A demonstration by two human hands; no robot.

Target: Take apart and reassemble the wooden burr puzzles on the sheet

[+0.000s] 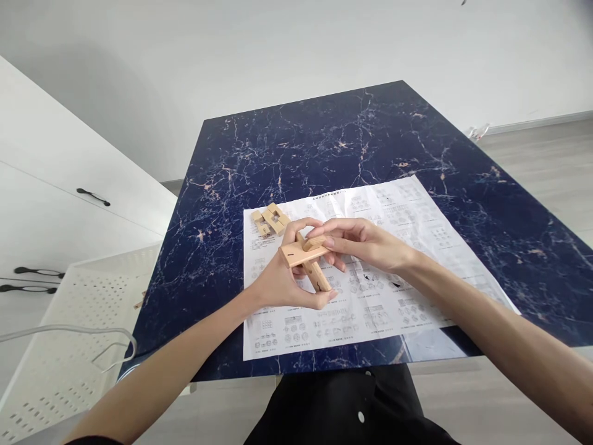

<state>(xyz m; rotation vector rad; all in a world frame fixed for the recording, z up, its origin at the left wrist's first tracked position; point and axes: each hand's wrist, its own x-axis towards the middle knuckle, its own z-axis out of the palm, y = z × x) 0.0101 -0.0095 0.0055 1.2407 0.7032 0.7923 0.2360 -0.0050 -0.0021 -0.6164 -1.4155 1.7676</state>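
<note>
Several notched wooden puzzle pieces (317,277) are crossed together above a printed sheet (296,327). My left hand (285,278) grips one long piece between thumb and fingers, from the left side. On the right, my right hand (356,242) pinches a short notched wooden piece (315,243) against the crossed ones. Dark marks show on the wood. Just beyond my left hand, other notched wooden pieces (273,218) lie on the sheet's upper left corner. Fingers hide part of the joint where the pieces meet.
The sheet, covered in small diagrams, lies on a dark blue marbled table (296,148). A white cabinet (78,204) stands on the left, beside a white perforated surface (65,346) with a pale cable (92,329). A clear plastic item (478,131) is beyond the table's right edge.
</note>
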